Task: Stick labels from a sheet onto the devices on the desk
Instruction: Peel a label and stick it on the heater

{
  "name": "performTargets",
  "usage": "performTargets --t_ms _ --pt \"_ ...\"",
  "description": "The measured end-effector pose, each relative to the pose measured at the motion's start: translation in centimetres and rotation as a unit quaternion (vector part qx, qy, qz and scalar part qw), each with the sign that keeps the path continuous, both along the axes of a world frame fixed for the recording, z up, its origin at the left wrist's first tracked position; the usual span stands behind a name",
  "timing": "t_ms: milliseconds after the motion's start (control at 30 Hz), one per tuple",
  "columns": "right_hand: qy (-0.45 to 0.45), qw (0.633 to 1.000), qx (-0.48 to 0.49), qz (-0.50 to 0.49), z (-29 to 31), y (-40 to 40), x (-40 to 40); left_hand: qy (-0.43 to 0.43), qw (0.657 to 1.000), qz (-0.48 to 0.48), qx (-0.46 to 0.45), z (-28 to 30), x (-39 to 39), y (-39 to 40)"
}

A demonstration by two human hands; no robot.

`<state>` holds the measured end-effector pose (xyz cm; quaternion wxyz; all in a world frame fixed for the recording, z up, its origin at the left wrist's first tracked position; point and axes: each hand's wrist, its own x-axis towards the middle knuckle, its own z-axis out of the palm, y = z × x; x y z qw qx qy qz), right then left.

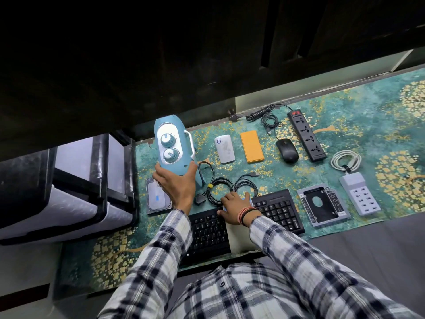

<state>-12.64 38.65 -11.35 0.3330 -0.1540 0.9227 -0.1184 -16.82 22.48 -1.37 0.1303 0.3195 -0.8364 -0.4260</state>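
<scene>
The label sheet (239, 238) lies across the black keyboard (279, 209) at the near edge of the desk (368, 107); its far end is pressed or picked at by the right hand (234, 209), fingers curled, though whether a label is pinched cannot be told. The teal two-dial device (172, 146) is gripped at its near end by the left hand (177, 186) and held tilted. No label can be made out on the white power bank (225, 148), orange case (251, 146), mouse (287, 150) or power strip (307, 134), so most of the labelling is judged outstanding.
</scene>
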Motion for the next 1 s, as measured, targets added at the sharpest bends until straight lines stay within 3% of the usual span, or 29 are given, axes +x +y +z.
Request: performTargets --t_ms 533,767,867,933,1000 --pt "0.006 1.000 -0.027 0.000 -0.1 0.6 0.5 0.005 1.000 -0.027 -0.014 -0.5 0.1 -0.9" --pt "0.115 0.981 -0.078 -0.136 0.6 3.8 1.4 0.071 0.995 0.070 -0.014 -2.8 5.3 2.1" --pt "0.134 0.966 -0.078 -0.209 0.1 5.9 1.9 -0.048 0.997 -0.037 0.054 -6.4 8.3 4.3" --pt "0.123 0.956 -0.100 -0.246 -0.2 6.9 2.1 -0.172 0.974 -0.111 0.096 -8.3 9.7 5.6" --pt "0.090 0.951 -0.124 -0.269 -0.1 7.5 2.4 -0.240 0.954 -0.119 0.133 -9.4 10.5 6.5"
